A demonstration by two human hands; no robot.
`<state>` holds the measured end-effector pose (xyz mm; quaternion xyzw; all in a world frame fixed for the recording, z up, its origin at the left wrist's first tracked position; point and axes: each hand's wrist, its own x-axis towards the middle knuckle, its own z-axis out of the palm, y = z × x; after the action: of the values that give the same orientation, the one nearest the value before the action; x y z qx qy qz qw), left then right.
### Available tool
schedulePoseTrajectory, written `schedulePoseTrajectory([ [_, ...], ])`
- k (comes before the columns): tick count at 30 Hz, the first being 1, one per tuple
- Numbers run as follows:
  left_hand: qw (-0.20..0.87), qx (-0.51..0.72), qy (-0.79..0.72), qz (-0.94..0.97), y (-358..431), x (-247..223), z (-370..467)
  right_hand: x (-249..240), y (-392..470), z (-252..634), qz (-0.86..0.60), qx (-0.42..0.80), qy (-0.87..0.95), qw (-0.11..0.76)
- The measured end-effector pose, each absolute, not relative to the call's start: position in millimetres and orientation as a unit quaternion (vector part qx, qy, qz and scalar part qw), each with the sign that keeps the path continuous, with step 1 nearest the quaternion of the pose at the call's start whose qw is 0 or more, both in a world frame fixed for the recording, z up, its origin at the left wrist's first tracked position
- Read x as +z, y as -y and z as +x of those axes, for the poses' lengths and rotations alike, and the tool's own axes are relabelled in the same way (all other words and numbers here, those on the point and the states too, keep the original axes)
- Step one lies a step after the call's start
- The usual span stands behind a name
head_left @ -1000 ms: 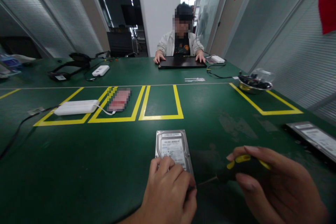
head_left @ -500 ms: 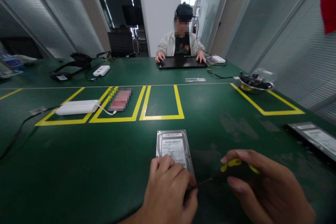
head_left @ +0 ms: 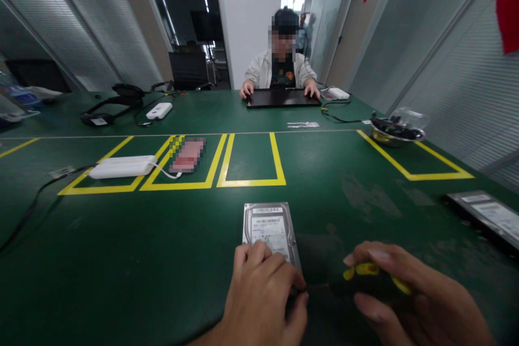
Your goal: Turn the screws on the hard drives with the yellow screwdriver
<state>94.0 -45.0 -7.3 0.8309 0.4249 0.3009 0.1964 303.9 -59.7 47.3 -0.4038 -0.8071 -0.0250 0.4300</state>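
Hard drive (head_left: pixel 271 228) flat on the green table (head_left: pixel 121 259), near edge, under inspection.

Left hand (head_left: pixel 263 294) presses down on the drive's near end; right hand (head_left: pixel 409 303) is closed around a black-and-yellow screwdriver (head_left: pixel 365 280), tip apparently at the near right corner, though hidden. Silver metal casing, white barcoded label. Judged rigid, fairly heavy, shock-sensitive: best held by the side edges.
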Motion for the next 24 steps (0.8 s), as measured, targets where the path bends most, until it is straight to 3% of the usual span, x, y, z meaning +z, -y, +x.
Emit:
schedulePoseTrajectory([
  [9,0.203,0.309,-0.426,0.826,44,-4,95,37,70,300,-0.425,-0.049,0.767,0.479],
  [15,0.201,0.303,-0.431,0.826,45,-3,95,43,72,313,-0.406,-0.043,0.814,0.413],
  [24,0.207,0.31,-0.421,0.827,41,-5,94,48,70,312,-0.402,-0.043,0.809,0.427],
])
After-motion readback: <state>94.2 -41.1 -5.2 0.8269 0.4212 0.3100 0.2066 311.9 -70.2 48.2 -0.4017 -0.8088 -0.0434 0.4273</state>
